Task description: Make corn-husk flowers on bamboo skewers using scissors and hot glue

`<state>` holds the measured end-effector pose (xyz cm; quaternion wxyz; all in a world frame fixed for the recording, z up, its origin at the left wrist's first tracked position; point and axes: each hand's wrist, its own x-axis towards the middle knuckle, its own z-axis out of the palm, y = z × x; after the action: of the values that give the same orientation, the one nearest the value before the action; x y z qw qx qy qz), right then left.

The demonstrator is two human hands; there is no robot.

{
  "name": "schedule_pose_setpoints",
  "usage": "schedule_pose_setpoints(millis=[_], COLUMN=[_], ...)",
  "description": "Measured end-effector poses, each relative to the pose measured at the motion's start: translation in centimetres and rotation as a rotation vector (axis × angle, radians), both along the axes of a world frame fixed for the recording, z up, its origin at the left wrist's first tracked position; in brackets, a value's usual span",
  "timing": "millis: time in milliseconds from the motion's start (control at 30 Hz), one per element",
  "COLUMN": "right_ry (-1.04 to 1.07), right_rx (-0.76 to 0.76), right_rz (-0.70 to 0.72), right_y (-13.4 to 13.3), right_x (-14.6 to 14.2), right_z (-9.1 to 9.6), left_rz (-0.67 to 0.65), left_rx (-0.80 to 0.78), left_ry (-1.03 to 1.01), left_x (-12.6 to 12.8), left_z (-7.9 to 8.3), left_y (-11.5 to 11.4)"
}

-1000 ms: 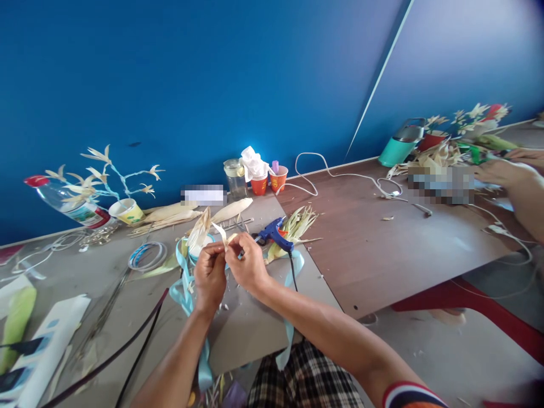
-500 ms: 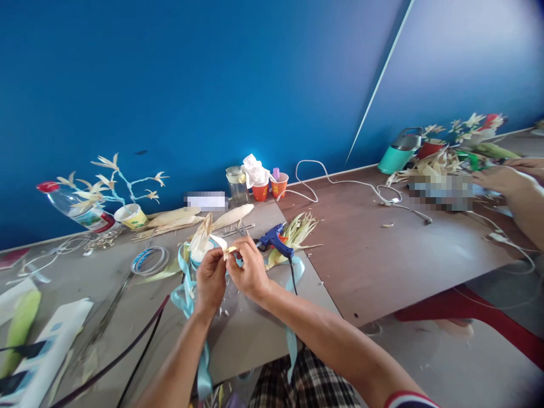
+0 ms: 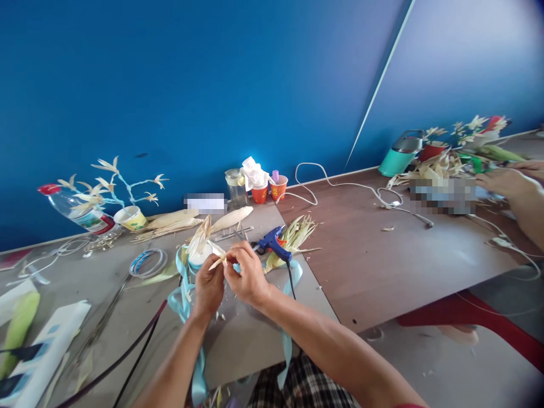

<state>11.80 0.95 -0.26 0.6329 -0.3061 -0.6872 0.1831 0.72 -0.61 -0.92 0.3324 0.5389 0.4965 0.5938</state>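
Note:
Over the near part of the grey table, my left hand (image 3: 209, 288) and my right hand (image 3: 247, 277) meet with fingertips pinched together. Between them is a small corn husk flower (image 3: 218, 262), its pale strips poking out to the left; the fingers hide most of it. Just behind the hands sit a light-blue ribbon roll (image 3: 196, 262) and an upright dry corn husk (image 3: 199, 241). A blue glue gun (image 3: 272, 242) lies to the right of my right hand, beside a bunch of shredded husk (image 3: 300, 233). Light-blue ribbon (image 3: 181, 303) trails down on the left.
At the back left, a tilted plastic bottle (image 3: 80, 212) and a yellow cup (image 3: 130, 217) stand by husk-flower branches. Tape rolls (image 3: 148, 263) and a power strip (image 3: 51, 345) lie left. Red paper cups (image 3: 259, 194) line the wall. At right, a co-worker's hand (image 3: 504, 182) is near a teal flask (image 3: 399, 156).
The husk flower has turned between my fingers, its strips now pointing more to the left. Both hands stay pinched together and have shifted slightly left.

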Motion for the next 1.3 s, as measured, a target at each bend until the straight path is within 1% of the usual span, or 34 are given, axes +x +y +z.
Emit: schedule_pose_setpoints(millis=[67, 167, 200, 267, 367, 467, 533, 633, 767, 900, 1000, 1133, 1233, 1300], right_ry=[-0.051, -0.157, -0.195, -0.271, -0.38, -0.455, -0.477, -0.48, -0.446, -0.472, -0.501, -0.478, -0.38, -0.279], right_rx=[0.016, 0.033, 0.04, 0.04, 0.02, 0.031, 0.044, 0.059, 0.063, 0.052, 0.061, 0.025, -0.015, -0.043], right_rz=[-0.02, -0.055, -0.071, -0.107, -0.16, -0.204, -0.216, -0.191, -0.147, -0.131, -0.135, -0.125, -0.117, -0.063], right_y=[0.0, 0.1, 0.1, 0.3, 0.5, 0.7, 0.8, 1.0, 1.1, 1.2, 1.3, 1.3, 1.3, 1.3], right_x=[0.0, 0.0, 0.1, 0.1, 0.4, 0.7, 0.8, 1.1, 1.3, 1.2, 1.2, 1.2, 1.1, 1.0], right_z=[-0.1, -0.5, -0.6, -0.8, -0.8, -0.7, -0.6, -0.5, -0.5, -0.6, -0.7, -0.7, -0.7, -0.8], left_rz=[-0.003, -0.012, -0.039, -0.065, -0.027, -0.019, -0.004, -0.008, -0.11, -0.155, -0.123, -0.06, -0.053, -0.054], left_rx=[-0.002, 0.06, 0.086, 0.12, 0.127, 0.079, 0.045, -0.023, -0.11, -0.101, -0.093, -0.14, -0.168, -0.18], left_ry=[-0.062, -0.23, -0.311, -0.399, -0.383, -0.346, -0.358, -0.431, -0.546, -0.512, -0.459, -0.452, -0.483, -0.505], left_x=[-0.1, -0.5, -0.7, -1.1, -1.5, -1.6, -1.6, -1.6, -1.8, -1.7, -1.6, -1.6, -1.7, -1.8], left_z=[0.2, 0.9, 1.1, 1.4, 1.4, 1.2, 1.3, 1.7, 2.4, 2.6, 2.4, 2.2, 2.2, 2.0], left_y=[0.0, 0.1, 0.2, 0.4, 0.7, 0.9, 0.9, 0.8, 0.8, 0.8, 0.9, 1.0, 1.1, 1.2])
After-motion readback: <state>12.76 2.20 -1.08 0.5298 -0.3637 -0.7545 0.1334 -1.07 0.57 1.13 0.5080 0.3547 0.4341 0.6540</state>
